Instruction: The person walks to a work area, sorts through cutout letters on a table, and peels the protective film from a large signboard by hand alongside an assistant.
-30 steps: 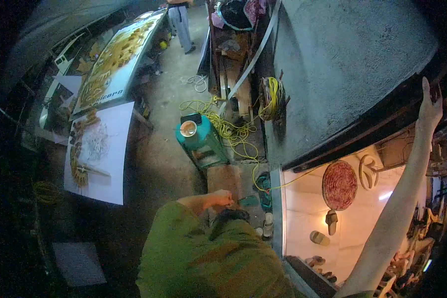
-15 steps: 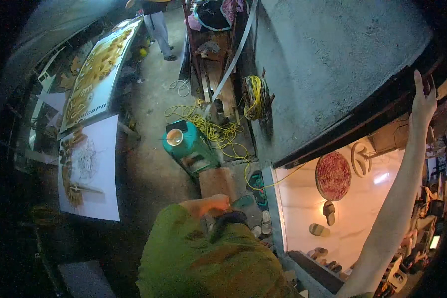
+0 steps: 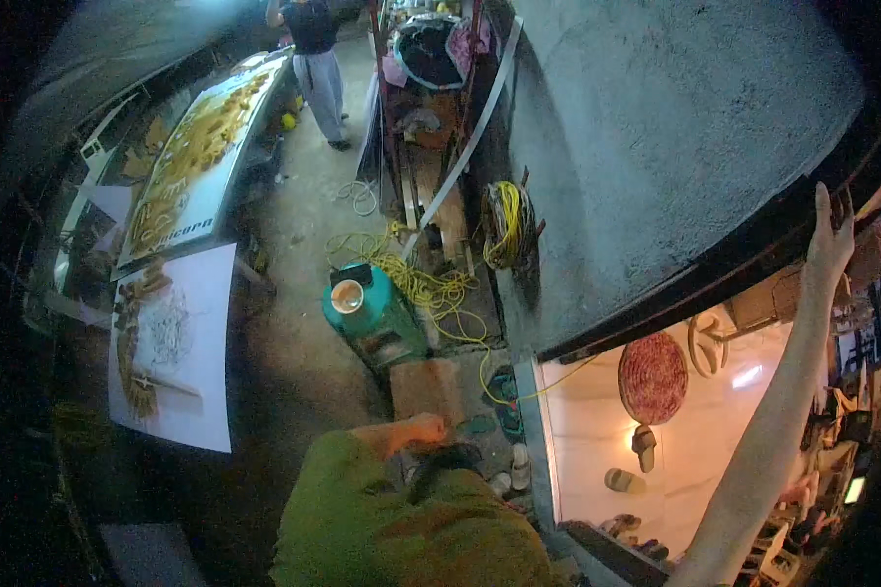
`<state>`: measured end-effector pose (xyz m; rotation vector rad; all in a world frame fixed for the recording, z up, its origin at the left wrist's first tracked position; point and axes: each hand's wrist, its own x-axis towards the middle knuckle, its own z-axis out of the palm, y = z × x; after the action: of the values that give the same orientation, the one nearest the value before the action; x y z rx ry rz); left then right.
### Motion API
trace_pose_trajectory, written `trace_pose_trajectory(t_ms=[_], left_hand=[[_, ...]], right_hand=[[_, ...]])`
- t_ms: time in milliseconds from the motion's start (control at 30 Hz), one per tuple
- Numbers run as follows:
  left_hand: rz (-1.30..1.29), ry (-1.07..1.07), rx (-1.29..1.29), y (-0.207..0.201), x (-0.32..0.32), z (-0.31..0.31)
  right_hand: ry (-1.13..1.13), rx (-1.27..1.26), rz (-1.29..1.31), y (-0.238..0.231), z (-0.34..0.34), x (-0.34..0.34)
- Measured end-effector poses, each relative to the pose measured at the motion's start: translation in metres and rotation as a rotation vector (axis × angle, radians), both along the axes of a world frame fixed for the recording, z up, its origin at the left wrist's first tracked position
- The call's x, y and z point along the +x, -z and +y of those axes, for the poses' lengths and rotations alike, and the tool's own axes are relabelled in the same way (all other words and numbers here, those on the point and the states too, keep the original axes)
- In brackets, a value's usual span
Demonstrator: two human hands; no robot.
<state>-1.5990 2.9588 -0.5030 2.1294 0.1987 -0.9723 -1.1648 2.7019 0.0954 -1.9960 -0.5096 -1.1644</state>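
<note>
My right arm stretches up along the right side, and my right hand (image 3: 830, 230) rests against the dark door-frame edge (image 3: 729, 264) with its fingers reaching up, some of them apart. Close to my body, at the end of a green sleeve (image 3: 382, 509), is my left hand (image 3: 421, 428). Its fingers look curled in, next to a dark item (image 3: 445, 462) at my front; what they hold, if anything, is hidden. Ahead of the left hand stands a green stool (image 3: 392, 338) with a teal jug-like container and a pale-rimmed cup (image 3: 347, 296) on top.
Tangled yellow cord (image 3: 426, 284) lies behind the stool, and a cord coil (image 3: 507, 225) hangs on the grey wall (image 3: 685, 127). Left are long panels (image 3: 181, 342). A person (image 3: 318, 68) stands far ahead. Sandals (image 3: 519, 468) lie near the lit doorway, with a red round mat (image 3: 653, 379) inside.
The view has tilted slightly up, so the stool, panels and doorway sit lower. More of the person ahead shows, with an arm raised. My right hand stays at the frame edge.
</note>
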Motion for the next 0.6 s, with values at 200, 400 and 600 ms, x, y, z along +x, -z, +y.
trace_pose_trajectory(t_ms=[200,400,600], left_hand=[[-0.008,0.033,0.015,-0.001,-0.011,0.013],[0.038,0.007,0.044,-0.045,-0.013,0.021],[-0.182,0.018,0.018,-0.005,-0.034,0.029]], right_hand=[[-0.116,0.119,0.049,0.004,-0.002,0.007],[-0.173,0.137,0.086,0.004,0.013,0.002],[-0.151,0.088,0.106,-0.003,-0.003,-0.013]])
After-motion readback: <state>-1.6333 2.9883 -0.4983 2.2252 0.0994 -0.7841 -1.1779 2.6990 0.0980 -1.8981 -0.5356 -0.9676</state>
